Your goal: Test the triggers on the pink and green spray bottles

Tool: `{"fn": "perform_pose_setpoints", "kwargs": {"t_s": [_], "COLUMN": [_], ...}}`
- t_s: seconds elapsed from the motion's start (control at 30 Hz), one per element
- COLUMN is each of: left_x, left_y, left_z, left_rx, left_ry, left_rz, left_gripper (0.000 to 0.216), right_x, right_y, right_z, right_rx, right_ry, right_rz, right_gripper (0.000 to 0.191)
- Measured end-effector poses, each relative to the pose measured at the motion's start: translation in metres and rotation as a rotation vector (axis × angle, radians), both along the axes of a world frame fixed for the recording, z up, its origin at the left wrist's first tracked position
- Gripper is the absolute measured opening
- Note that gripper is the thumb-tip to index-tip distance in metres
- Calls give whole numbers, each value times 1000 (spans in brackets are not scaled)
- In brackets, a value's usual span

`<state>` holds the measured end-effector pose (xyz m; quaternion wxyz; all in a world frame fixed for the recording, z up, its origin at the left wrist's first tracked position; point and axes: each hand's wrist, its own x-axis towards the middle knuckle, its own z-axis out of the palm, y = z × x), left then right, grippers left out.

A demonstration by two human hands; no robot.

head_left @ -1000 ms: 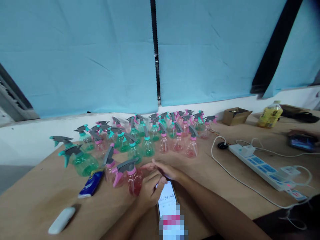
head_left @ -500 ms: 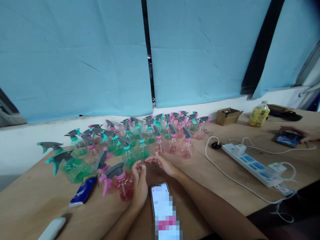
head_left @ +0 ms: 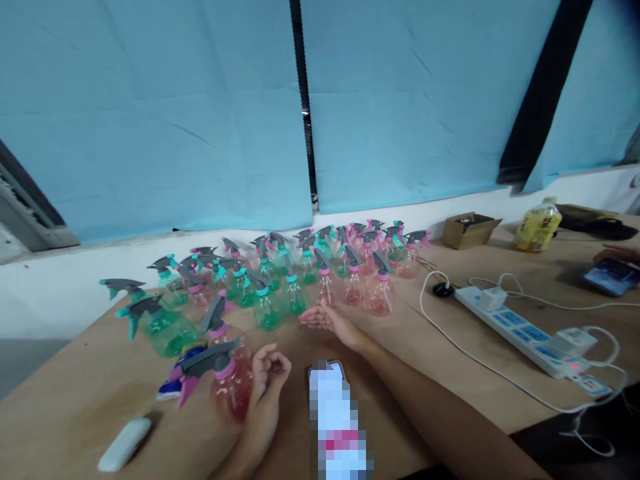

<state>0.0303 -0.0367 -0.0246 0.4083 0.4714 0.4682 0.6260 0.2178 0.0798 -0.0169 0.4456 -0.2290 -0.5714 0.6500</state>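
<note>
My left hand (head_left: 270, 377) is beside a pink spray bottle (head_left: 233, 390), its back against or very near the bottle's right side. Its fingers are loosely curled, with nothing held in them. My right hand (head_left: 330, 321) hovers low over the table with fingers stretched out, in front of a green spray bottle (head_left: 294, 293) and a clear pink spray bottle (head_left: 325, 287). Between my forearms lies a phone (head_left: 327, 400), its screen lit and partly blurred. A blue packet (head_left: 170, 389) is partly hidden behind the pink bottle's trigger head.
Several green and pink spray bottles crowd the table toward the wall. A white oblong case (head_left: 125, 445) lies front left. On the right are a power strip (head_left: 520, 330) with cables, a cardboard box (head_left: 470, 231), a yellow drink bottle (head_left: 537, 227), and another person's hand near a phone (head_left: 611, 276).
My left hand has moved left and nearer, and the pink spray bottle beside it has shifted the same way, now covering more of the blue packet. My right hand stays nearly in place.
</note>
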Motion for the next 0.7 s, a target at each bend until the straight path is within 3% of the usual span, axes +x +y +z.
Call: {"fn": "perform_pose_setpoints", "kwargs": {"t_s": [0.17, 0.37, 0.53, 0.7], "left_x": [-23, -50, -57, -61], "left_y": [-28, -32, -25, -18], "left_z": [20, 33, 30, 24], "left_rx": [-146, -208, -213, -101], "left_ry": [43, 99, 22, -51], "left_rz": [-115, -142, -36, 58], "left_gripper": [28, 35, 43, 46], "right_x": [-2, -1, 0, 0], "right_y": [0, 1, 2, 1], "right_z": [-1, -2, -3, -4], "right_rx": [-14, -32, -41, -48], "right_ry": [9, -24, -29, -24], "right_rz": [15, 36, 54, 43], "right_gripper": [82, 83, 83, 82]}}
